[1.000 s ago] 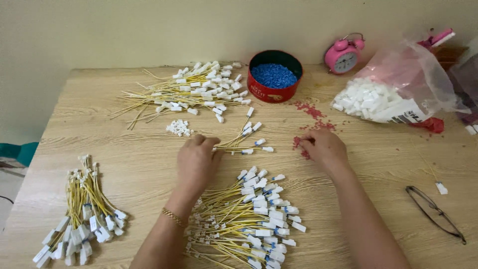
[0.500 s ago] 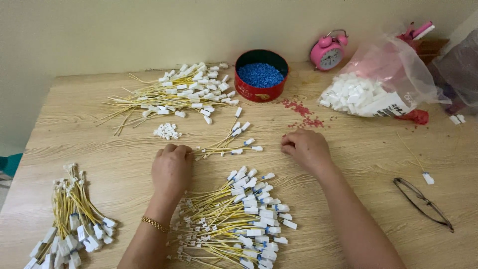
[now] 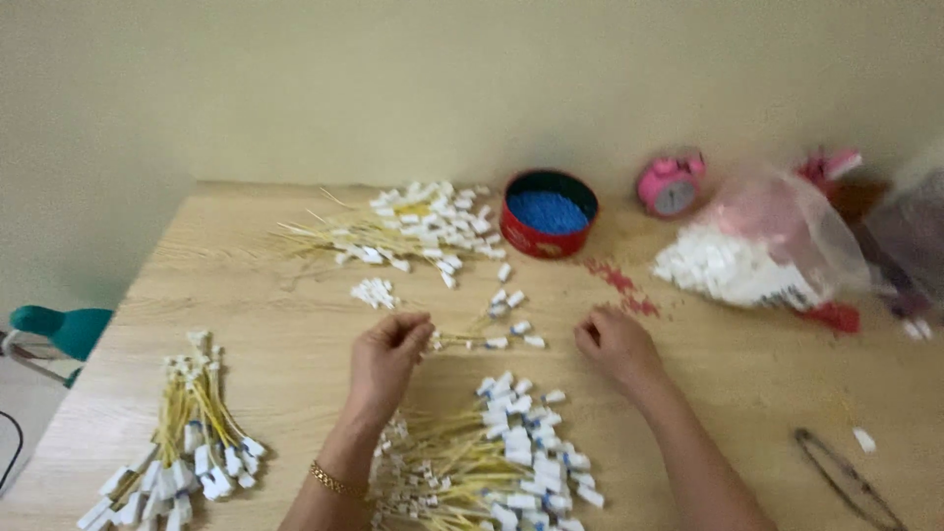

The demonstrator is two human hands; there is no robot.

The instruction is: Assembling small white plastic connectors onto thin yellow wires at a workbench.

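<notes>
- Down on the wooden surface [image 3: 275,334], the left hand [image 3: 385,356] rests with its fingers curled inward, the tips at the near end of a few yellow wires [image 3: 482,339] with white ends; whether the grip has closed on one I cannot tell.
- The right hand [image 3: 615,346] lies just right of those wires, fingers curled under, and nothing can be made out in its grip.
- A big heap of wires [image 3: 492,457] lies near the front edge, between the two forearms.
- Another bundle [image 3: 182,442] lies at the front left, and a third pile [image 3: 393,231] sits at the back.
- A red tin [image 3: 548,213] of blue bits stands behind the hands, with a pink clock [image 3: 671,184] and a clear bag [image 3: 762,251] of white pieces to its right.
- A gold bracelet [image 3: 334,480] circles the left wrist.
</notes>
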